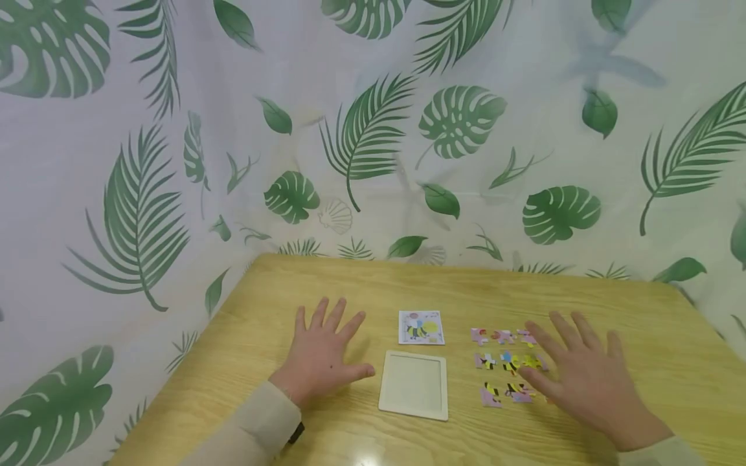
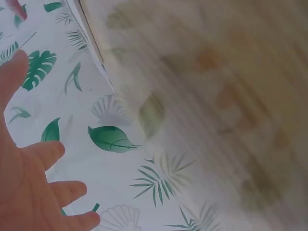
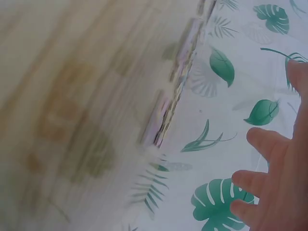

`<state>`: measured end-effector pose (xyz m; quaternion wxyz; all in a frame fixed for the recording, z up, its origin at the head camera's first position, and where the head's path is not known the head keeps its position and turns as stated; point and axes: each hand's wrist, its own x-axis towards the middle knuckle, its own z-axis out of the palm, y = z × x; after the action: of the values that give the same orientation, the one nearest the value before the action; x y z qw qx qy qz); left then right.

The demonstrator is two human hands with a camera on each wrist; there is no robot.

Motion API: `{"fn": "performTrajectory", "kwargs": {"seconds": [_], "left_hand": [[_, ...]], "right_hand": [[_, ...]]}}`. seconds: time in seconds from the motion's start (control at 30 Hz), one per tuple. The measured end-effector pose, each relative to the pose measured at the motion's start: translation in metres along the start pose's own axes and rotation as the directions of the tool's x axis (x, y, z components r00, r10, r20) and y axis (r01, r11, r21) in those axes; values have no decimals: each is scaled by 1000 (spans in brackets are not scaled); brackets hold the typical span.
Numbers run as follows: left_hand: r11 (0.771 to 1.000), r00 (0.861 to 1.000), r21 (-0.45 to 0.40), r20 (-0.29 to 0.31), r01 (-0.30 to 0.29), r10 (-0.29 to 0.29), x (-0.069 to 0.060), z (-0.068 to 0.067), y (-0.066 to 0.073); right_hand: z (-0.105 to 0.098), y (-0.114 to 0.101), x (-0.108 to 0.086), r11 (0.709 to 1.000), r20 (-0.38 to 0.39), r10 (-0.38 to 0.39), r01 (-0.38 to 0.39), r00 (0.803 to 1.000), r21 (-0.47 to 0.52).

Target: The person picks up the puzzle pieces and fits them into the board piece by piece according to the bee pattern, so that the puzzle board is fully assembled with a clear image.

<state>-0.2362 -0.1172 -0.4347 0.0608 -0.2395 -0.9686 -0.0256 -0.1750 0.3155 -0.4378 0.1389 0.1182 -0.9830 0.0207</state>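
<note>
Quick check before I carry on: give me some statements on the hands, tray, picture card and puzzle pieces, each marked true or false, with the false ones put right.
1. The tray lies between the left hand and the right hand. True.
2. The puzzle pieces are laid out in three rows. True.
3. The picture card lies inside the tray. False: it lies just beyond the tray's far edge.
4. The left hand pinches a puzzle piece. False: its fingers are spread and hold nothing.
5. The right hand is nearer the puzzle pieces than the left hand is. True.
</note>
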Motion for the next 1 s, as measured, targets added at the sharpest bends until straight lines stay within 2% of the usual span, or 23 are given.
{"fn": "performTrajectory", "kwargs": {"seconds": [0.13,0.2,0.27,0.33,0.43,0.5,0.53,0.6,0.8,1.0], "left_hand": [[992,1000,-125,10,-2,3,-2,0,3],[976,1000,-218,26,4,1,-1,0,4],[946,999,-324,52,18,-1,-1,2,4],[896,996,-443,89,37,2,-1,6,5],[783,988,-618,154,79,22,-1,11,8],[712,983,-696,180,96,43,-2,14,12],[686,981,-720,188,102,52,-3,14,15],[660,978,-743,201,111,62,-4,15,21],[665,977,-740,200,98,79,-3,23,27],[727,979,-685,178,55,94,-5,36,32]], "right_hand": [[3,-6,6,999,12,-23,22,1000,44],[4,-11,9,997,24,-28,26,999,71],[5,-15,12,994,35,-30,27,999,105],[6,-18,15,990,45,-30,24,999,137],[9,-20,19,983,51,-24,14,998,183],[12,-20,21,979,57,-21,9,998,203],[13,-20,23,978,61,-19,6,998,210],[14,-20,26,976,68,-20,5,998,218],[15,-23,39,966,65,-34,16,997,259],[18,-28,50,955,98,-53,21,994,296]]}}
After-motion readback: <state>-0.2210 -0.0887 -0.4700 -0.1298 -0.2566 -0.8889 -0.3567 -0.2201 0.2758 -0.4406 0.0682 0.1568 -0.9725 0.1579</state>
